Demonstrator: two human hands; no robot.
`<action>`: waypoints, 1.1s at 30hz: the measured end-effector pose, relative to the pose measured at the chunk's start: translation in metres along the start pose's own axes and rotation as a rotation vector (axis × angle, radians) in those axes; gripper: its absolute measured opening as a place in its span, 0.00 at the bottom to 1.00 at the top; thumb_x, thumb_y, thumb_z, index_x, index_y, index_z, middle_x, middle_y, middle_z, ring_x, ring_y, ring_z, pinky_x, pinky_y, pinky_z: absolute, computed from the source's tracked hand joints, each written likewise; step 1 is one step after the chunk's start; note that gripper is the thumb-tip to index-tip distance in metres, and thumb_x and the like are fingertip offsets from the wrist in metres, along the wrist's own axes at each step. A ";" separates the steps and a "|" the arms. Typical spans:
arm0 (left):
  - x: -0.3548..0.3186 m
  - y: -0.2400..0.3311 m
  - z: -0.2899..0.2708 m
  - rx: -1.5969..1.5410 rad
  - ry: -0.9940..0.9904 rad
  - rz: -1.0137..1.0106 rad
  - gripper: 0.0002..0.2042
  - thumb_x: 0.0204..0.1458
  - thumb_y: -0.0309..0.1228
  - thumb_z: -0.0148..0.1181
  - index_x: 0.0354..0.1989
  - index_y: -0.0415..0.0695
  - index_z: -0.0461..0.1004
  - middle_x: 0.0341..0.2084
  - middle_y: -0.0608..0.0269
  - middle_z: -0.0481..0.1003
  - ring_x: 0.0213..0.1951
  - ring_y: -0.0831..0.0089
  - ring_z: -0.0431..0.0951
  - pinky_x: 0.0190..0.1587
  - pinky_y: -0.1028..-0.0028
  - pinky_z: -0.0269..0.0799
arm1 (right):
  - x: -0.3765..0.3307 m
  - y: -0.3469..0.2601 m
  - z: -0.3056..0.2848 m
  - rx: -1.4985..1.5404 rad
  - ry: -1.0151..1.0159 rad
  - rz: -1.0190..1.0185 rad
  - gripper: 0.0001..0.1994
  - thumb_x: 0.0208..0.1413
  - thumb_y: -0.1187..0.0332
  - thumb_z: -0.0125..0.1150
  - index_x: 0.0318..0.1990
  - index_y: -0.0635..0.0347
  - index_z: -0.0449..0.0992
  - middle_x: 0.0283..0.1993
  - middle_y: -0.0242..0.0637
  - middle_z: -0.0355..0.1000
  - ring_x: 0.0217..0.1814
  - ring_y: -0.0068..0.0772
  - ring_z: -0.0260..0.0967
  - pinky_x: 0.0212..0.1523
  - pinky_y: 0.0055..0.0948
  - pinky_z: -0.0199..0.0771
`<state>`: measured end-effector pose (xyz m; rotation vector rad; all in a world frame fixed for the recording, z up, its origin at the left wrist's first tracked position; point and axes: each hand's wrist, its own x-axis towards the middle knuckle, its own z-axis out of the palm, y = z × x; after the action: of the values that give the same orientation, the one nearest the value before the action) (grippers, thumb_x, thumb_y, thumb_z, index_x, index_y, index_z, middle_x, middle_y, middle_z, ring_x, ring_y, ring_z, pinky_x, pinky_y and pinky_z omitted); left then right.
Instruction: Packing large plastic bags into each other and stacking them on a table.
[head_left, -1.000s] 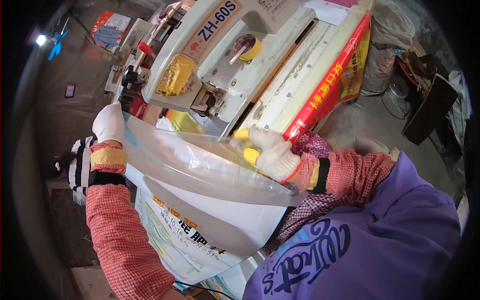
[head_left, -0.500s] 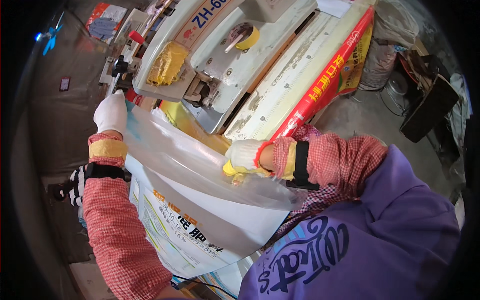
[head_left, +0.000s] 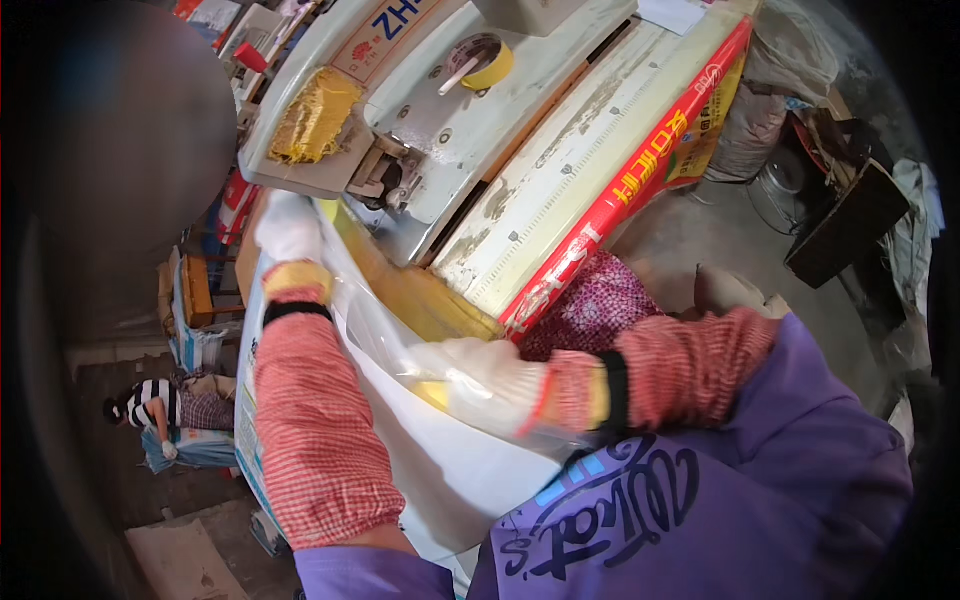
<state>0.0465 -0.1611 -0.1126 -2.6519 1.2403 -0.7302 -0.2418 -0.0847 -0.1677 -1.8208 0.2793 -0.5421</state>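
Note:
My left hand, in a white glove with a red checked sleeve, grips the far edge of a large white sack with a clear plastic liner, close under the head of the bag sewing machine. My right hand, also in a white glove, is shut on the near edge of the liner and sack mouth, partly seen through the plastic. The sack hangs below both hands, its printed face turned to the left.
The white machine body carries a yellow tape roll and a yellow rag. A long red printed strip runs along the machine's table. Another person crouches on the floor at lower left. Sacks and a dark chair stand at right.
Both hands have pulled the sack mouth up toward the machine head. My left hand moved right under the machine, and my right hand slid lower and toward me along the liner edge.

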 end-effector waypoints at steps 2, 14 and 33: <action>-0.018 0.005 0.027 -0.021 0.020 0.096 0.10 0.52 0.31 0.42 0.36 0.45 0.71 0.29 0.53 0.76 0.33 0.56 0.77 0.35 0.60 0.72 | -0.022 0.012 -0.034 0.267 -0.177 0.182 0.11 0.46 0.69 0.49 0.40 0.56 0.70 0.34 0.39 0.70 0.37 0.41 0.68 0.37 0.32 0.68; -0.027 0.012 0.035 -0.299 0.366 0.588 0.07 0.40 0.32 0.55 0.29 0.50 0.73 0.24 0.57 0.74 0.29 0.55 0.73 0.29 0.60 0.68 | -0.061 0.037 -0.087 0.139 0.121 0.664 0.08 0.50 0.70 0.54 0.38 0.58 0.75 0.30 0.37 0.73 0.34 0.29 0.70 0.36 0.24 0.68; 0.025 0.009 0.034 -0.167 -0.306 0.264 0.15 0.50 0.41 0.47 0.38 0.46 0.75 0.34 0.49 0.75 0.41 0.54 0.74 0.43 0.63 0.68 | -0.010 0.087 -0.052 0.004 0.112 0.932 0.17 0.51 0.57 0.54 0.32 0.66 0.74 0.20 0.41 0.70 0.29 0.37 0.72 0.31 0.33 0.71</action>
<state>0.0703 -0.1887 -0.1356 -2.5236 1.5712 -0.1810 -0.2696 -0.1510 -0.2395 -1.4444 1.1211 0.0215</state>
